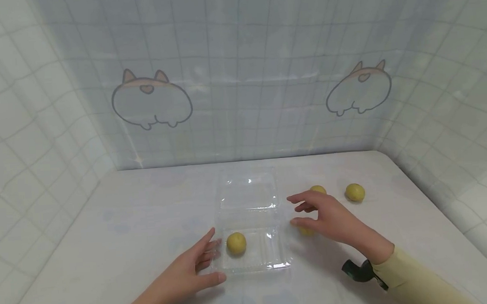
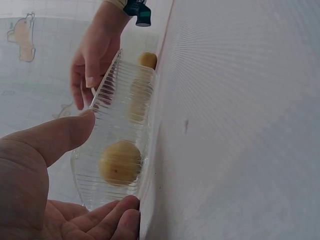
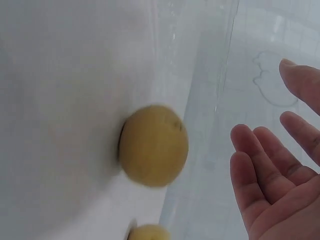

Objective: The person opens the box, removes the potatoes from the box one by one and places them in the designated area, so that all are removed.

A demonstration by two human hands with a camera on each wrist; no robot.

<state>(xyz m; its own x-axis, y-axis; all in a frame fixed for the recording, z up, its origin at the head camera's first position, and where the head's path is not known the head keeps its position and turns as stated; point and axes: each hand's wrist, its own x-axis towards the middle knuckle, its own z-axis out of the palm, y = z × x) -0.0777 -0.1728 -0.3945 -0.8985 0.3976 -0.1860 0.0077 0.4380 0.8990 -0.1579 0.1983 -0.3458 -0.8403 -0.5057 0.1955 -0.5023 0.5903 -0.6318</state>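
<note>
A clear plastic clamshell box lies with its lid folded back, and one round yellow fruit sits in the left of its base. My left hand is at the box's left end, thumb toward the near side and fingers along the end; firm contact is hard to tell. To the right of the box, my right hand hovers with fingers spread and nothing between them. Beneath it is a second yellow fruit, partly hidden by the thumb in the head view.
Another yellow fruit shows behind the right hand, and one more fruit lies farther right on the white tabletop. Grid-patterned curtains hang around the back and sides. A dark green strapped device is on the right wrist.
</note>
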